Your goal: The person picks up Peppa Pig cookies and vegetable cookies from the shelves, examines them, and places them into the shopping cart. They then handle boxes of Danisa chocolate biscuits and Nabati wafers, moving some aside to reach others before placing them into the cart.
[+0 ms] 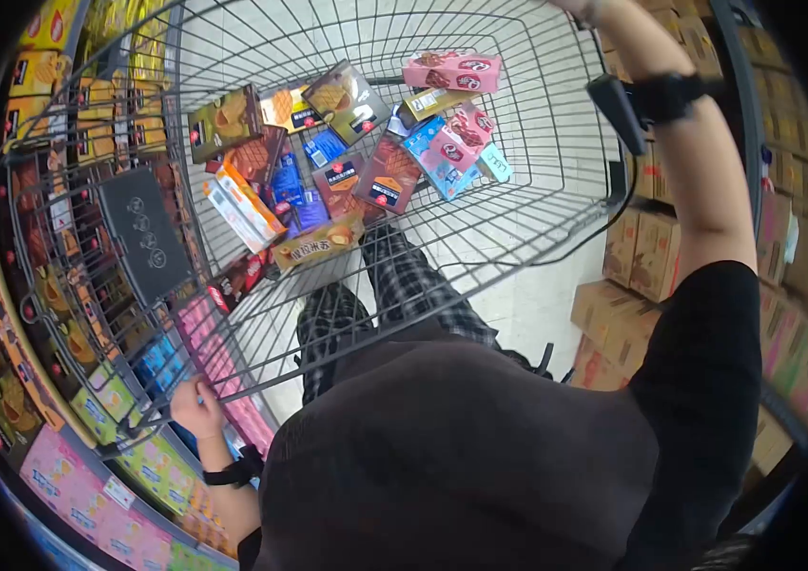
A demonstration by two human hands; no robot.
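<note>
My left hand (196,407) is curled around the wire rim of a shopping cart (404,328) at the lower left. At the top edge my right hand (577,6) is mostly cut off, with its arm stretched up past the cart's right side; its fingers are not clear. Several snack packs lie loosely in the cart basket, among them a pink box (451,72), a dark waffle box (345,100), a blue pack (325,147), an orange and white pack (244,206) and a tan pack (318,242).
Shelves of packaged snacks (66,476) run along the left. Cardboard boxes (613,319) are stacked on the right. A black panel (144,234) is fixed to the cart's left side. My checked trouser legs (413,276) show beneath the basket.
</note>
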